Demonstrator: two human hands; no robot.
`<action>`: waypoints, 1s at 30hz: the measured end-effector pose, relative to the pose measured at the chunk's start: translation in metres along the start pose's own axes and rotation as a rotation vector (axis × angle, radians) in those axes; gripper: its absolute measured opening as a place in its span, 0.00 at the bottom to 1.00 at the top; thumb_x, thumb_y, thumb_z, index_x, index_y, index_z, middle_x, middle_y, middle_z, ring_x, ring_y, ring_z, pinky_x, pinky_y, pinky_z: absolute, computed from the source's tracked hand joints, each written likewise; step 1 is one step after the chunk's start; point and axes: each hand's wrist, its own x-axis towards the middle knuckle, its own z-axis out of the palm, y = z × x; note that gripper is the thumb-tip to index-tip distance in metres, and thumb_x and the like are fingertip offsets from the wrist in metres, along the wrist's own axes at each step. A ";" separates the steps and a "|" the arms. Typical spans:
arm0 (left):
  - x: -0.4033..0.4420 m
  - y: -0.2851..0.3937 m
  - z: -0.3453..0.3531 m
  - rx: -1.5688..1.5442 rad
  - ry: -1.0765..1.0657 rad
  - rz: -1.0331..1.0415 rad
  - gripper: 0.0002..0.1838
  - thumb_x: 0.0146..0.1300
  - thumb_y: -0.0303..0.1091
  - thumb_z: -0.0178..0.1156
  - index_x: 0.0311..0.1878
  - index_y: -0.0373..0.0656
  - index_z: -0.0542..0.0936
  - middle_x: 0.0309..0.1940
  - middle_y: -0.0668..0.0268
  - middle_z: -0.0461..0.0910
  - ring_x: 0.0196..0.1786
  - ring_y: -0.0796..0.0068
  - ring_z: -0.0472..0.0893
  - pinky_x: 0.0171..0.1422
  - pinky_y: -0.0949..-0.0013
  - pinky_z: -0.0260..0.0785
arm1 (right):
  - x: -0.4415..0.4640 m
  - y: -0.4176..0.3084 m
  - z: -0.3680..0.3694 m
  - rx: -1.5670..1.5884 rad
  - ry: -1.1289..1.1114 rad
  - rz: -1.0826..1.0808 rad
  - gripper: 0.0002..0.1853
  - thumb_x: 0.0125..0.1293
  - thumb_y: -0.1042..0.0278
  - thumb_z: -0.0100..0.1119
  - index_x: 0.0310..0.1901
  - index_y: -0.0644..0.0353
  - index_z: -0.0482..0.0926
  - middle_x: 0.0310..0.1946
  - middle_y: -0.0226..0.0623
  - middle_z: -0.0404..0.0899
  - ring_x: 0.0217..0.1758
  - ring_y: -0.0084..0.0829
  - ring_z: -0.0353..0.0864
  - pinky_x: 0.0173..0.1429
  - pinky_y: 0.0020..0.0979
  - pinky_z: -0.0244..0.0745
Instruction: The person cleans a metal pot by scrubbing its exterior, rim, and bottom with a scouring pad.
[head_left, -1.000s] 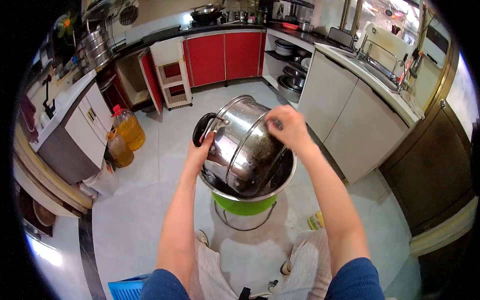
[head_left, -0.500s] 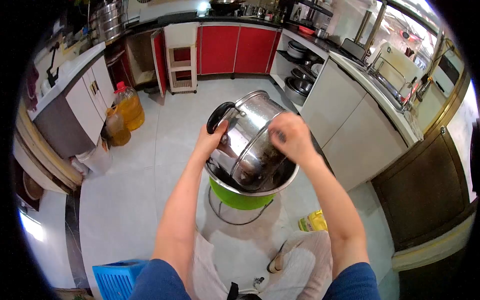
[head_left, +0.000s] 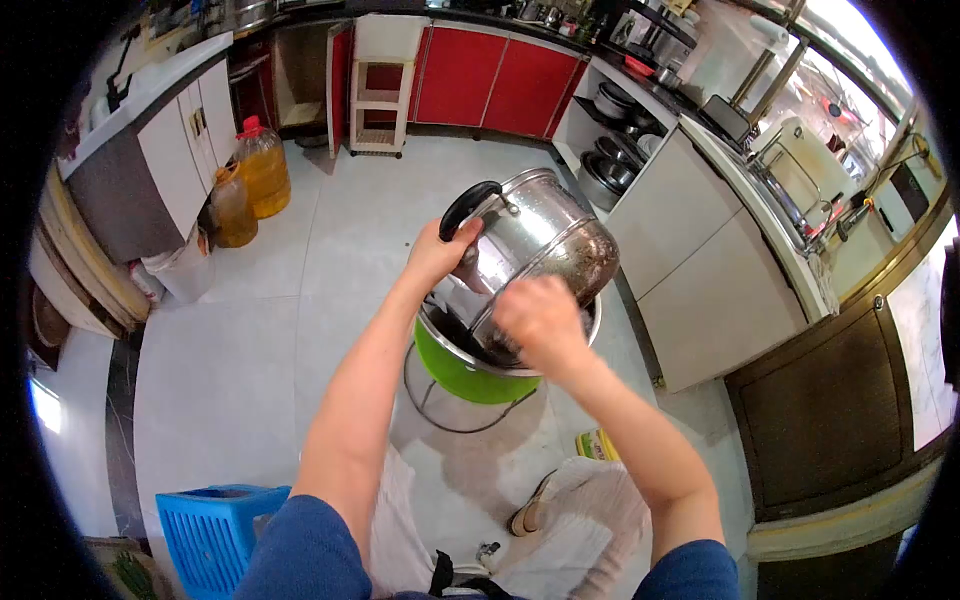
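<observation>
A shiny steel pot (head_left: 545, 225) with brown stains near its base is tilted over a wide metal basin (head_left: 440, 345). My left hand (head_left: 443, 252) grips the pot's black side handle (head_left: 468, 208). Against the pot's lower side is my right hand (head_left: 540, 315), closed and blurred; whatever it holds is hidden. The basin rests on a green stool (head_left: 470, 382) with a round wire ring at its legs.
Two oil jugs (head_left: 262, 170) stand on the floor by the white cabinet (head_left: 180, 145). A blue plastic stool (head_left: 210, 535) is at lower left. A yellow container (head_left: 596, 445) sits near my foot. Cabinets with a sink (head_left: 785, 200) line the right.
The view has turned, so the room sits differently in it. The pot is tilted more to the right, and my right hand has moved down and left across its side.
</observation>
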 end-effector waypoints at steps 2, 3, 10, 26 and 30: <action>0.000 -0.003 0.002 -0.064 0.018 0.036 0.22 0.61 0.52 0.61 0.32 0.38 0.79 0.21 0.70 0.76 0.27 0.77 0.73 0.32 0.69 0.65 | 0.001 -0.018 0.002 0.025 -0.058 -0.112 0.07 0.41 0.75 0.59 0.26 0.53 0.77 0.32 0.28 0.76 0.45 0.31 0.75 0.46 0.35 0.68; -0.001 0.001 0.002 -0.065 0.026 0.034 0.22 0.61 0.52 0.61 0.32 0.38 0.79 0.21 0.70 0.76 0.27 0.77 0.73 0.32 0.69 0.65 | 0.003 -0.015 0.000 0.029 -0.058 -0.120 0.07 0.41 0.75 0.59 0.26 0.53 0.77 0.32 0.28 0.76 0.45 0.31 0.75 0.46 0.35 0.68; -0.003 0.005 0.007 -0.046 0.084 0.161 0.23 0.61 0.52 0.61 0.27 0.38 0.77 0.20 0.72 0.73 0.26 0.80 0.69 0.30 0.71 0.62 | 0.015 0.025 -0.020 -0.022 0.156 0.164 0.09 0.42 0.72 0.60 0.30 0.54 0.80 0.33 0.29 0.78 0.43 0.33 0.77 0.46 0.37 0.68; 0.001 -0.001 0.005 -0.003 0.020 0.114 0.19 0.62 0.48 0.61 0.30 0.39 0.77 0.20 0.71 0.73 0.26 0.78 0.70 0.31 0.70 0.63 | 0.014 0.052 -0.022 0.033 0.141 0.218 0.06 0.45 0.72 0.63 0.27 0.53 0.79 0.34 0.28 0.78 0.45 0.33 0.76 0.47 0.37 0.68; 0.001 -0.002 0.006 0.000 0.040 0.096 0.19 0.61 0.49 0.61 0.30 0.40 0.77 0.20 0.71 0.74 0.26 0.78 0.71 0.31 0.70 0.63 | 0.010 0.000 -0.009 -0.006 -0.024 -0.107 0.07 0.41 0.68 0.60 0.26 0.51 0.78 0.32 0.25 0.75 0.46 0.28 0.75 0.49 0.34 0.67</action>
